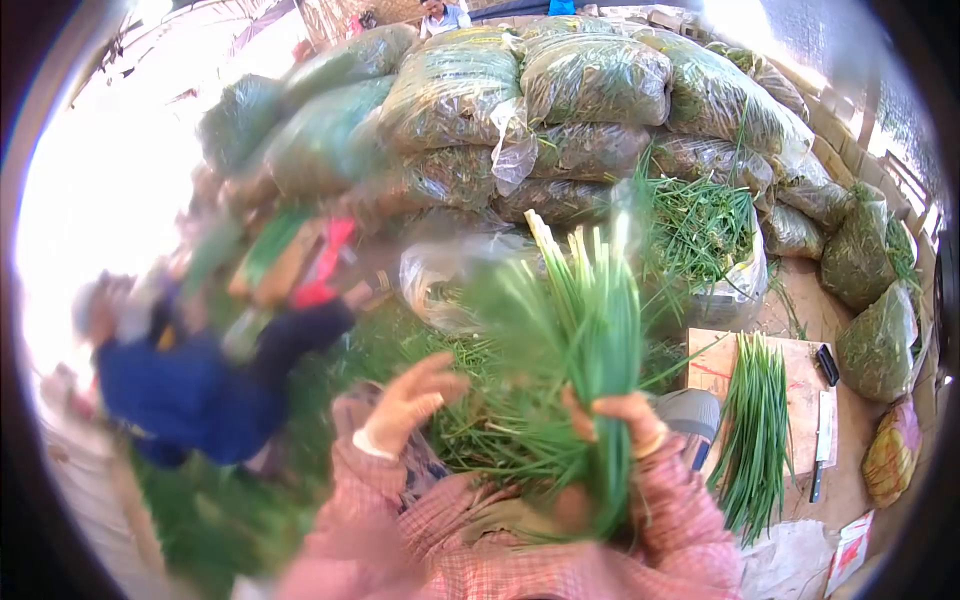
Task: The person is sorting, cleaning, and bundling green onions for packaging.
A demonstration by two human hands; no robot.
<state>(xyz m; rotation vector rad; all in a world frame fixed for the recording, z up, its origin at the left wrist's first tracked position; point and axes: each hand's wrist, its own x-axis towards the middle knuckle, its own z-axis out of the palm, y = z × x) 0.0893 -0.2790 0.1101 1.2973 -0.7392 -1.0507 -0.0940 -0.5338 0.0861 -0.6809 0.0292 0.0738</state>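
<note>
Upright in front of me is a bunch of chives, with its pale stem ends at the top and long green leaves hanging down. My right hand is wrapped round it low on the leaves. My left hand is raised to the left of the bunch, fingers apart and holding nothing. To the right, another bunch of chives lies on a wooden board. Beside that bunch is a knife with a dark handle. Loose green leaves cover the ground around my lap.
Stacked plastic bags full of greens form a wall ahead. An open bag of loose leaves stands behind the board. A co-worker in dark blue sits at left, blurred. Another person is behind the bags. Filled bags line the right.
</note>
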